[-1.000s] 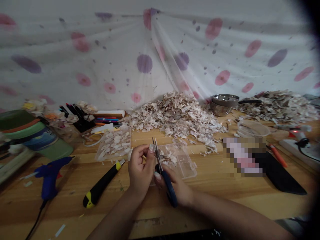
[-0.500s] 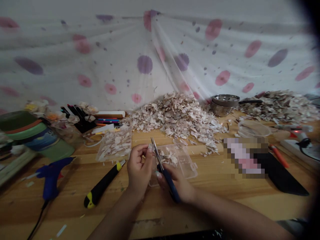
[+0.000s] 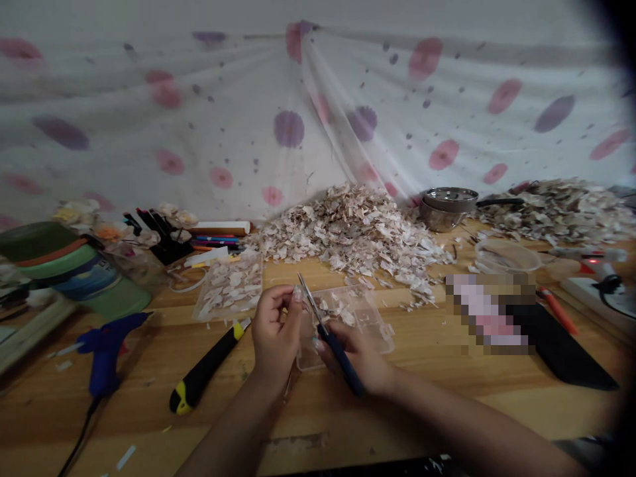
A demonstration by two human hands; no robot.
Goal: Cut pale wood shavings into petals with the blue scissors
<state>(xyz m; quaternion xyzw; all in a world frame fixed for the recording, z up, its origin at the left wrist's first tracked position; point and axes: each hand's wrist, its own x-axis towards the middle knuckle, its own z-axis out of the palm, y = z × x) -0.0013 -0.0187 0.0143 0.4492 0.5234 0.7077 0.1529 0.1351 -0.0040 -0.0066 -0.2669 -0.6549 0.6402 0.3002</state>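
Observation:
My right hand [image 3: 360,354] is closed round the dark blue handles of a pair of scissors [image 3: 340,361], whose metal blades point up and away to the left. The blade tips lie right beside the fingertips of my left hand [image 3: 275,334]. Thumb and fingers of the left hand are pinched together; whatever is between them is too small or hidden to make out. Below and behind the hands lies a clear plastic box [image 3: 380,334] with compartments, partly covered by my right hand. Several pale, thin flakes [image 3: 344,311] rest in it.
A big heap of pale flakes [image 3: 348,225] stands behind. At left are a flake-filled clear tray [image 3: 228,288], a black-and-yellow utility knife [image 3: 206,368], a blue glue gun [image 3: 105,351] and a green container [image 3: 114,291]. Rightward lie a black flat object [image 3: 561,351] and a power strip [image 3: 596,301].
The scissors' handles have swung slightly to the right with my right hand. My left hand keeps its pinch in nearly the same place. The whole view has shifted a little.

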